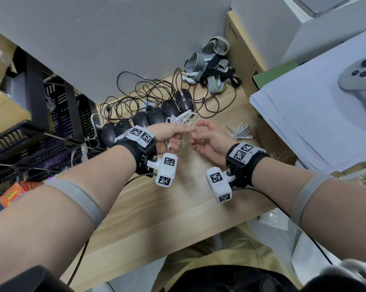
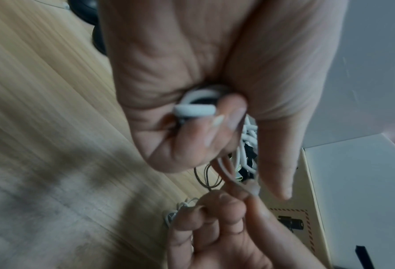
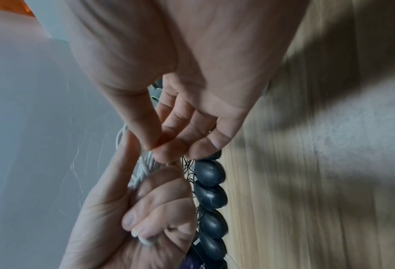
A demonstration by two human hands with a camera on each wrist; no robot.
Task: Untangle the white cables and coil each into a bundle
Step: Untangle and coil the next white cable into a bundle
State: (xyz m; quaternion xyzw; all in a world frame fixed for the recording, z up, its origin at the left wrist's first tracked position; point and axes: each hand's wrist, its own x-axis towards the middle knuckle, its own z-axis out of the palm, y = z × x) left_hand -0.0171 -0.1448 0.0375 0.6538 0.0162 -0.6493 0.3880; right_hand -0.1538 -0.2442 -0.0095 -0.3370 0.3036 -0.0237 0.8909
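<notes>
A white cable [image 1: 183, 119] is bunched in loops in my left hand [image 1: 176, 139], which grips it in a fist above the wooden table [image 1: 177, 207]. The left wrist view shows the cable [image 2: 195, 109] curled under the fingers [image 2: 191, 145]. My right hand [image 1: 195, 134] meets the left thumb and pinches a free end of that cable [image 2: 253, 190] between thumb and forefinger [image 3: 154, 151]. The loops [image 3: 143, 169] run between both hands. A second white cable [image 1: 241, 131] lies bundled on the table just beyond the right hand.
A row of black mice [image 1: 148, 119] with tangled dark wires [image 1: 148, 91] lies behind the hands. Grey straps [image 1: 209, 66] and a cardboard box [image 1: 243, 55] stand at the back. A paper stack [image 1: 314, 114] with a controller [image 1: 361, 81] is right, black trays [image 1: 41, 131] left.
</notes>
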